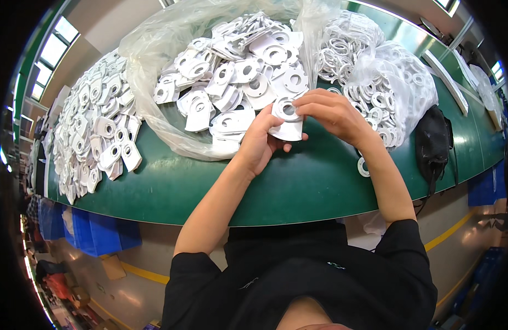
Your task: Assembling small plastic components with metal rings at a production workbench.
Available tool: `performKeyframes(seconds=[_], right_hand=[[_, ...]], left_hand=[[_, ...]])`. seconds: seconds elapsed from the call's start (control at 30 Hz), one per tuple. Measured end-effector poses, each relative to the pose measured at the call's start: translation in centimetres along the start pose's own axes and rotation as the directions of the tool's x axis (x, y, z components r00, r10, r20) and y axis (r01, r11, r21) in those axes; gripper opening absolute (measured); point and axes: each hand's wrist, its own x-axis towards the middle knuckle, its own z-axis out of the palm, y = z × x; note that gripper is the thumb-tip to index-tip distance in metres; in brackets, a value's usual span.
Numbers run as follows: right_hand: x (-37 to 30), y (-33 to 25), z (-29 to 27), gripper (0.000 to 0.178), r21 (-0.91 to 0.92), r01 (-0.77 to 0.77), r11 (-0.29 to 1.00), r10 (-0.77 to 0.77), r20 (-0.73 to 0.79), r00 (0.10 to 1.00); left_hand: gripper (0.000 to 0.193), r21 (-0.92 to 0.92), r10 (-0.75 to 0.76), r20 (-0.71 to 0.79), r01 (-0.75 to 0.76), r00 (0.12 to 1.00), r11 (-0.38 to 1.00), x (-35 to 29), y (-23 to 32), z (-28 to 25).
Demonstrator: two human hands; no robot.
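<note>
My left hand (pixel 259 141) is closed round a flat white plastic part (pixel 288 132) with a straight lower edge and a round opening at its upper end. A white ring (pixel 287 109) lies over that opening. The fingers of my right hand (pixel 336 116) are bent and pinch the ring's right edge; its fingertips partly hide it. Just beyond my hands, a heap of similar white parts (pixel 255 83) with round holes fills an open clear plastic bag (pixel 182 144). To the right of my right hand, loose white rings (pixel 379 100) spill from another clear bag (pixel 416 82).
A big pile of white parts (pixel 94 129) covers the green table (pixel 298 192) at the left. One single ring (pixel 364 167) lies by my right forearm. A black pouch (pixel 433 144) sits at the right. Blue bins (pixel 103 230) stand below the table's left edge.
</note>
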Motion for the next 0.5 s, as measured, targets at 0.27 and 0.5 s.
performKeyframes(seconds=[0.27,0.5], right_hand=[[0.00,-0.44,-0.32,0.022,-0.127,0.051,0.991,-0.042,0.072,0.996],[-0.22,-0.12,-0.38,0.022,-0.071,0.042,0.997,-0.038,0.058,0.998]], left_hand=[[0.043,-0.005,-0.038,-0.035,0.038,0.999,0.999,-0.09,0.21,-0.06],[0.037,0.131,-0.005,-0.022,0.008,1.000,0.991,0.01,-0.02,-0.10]])
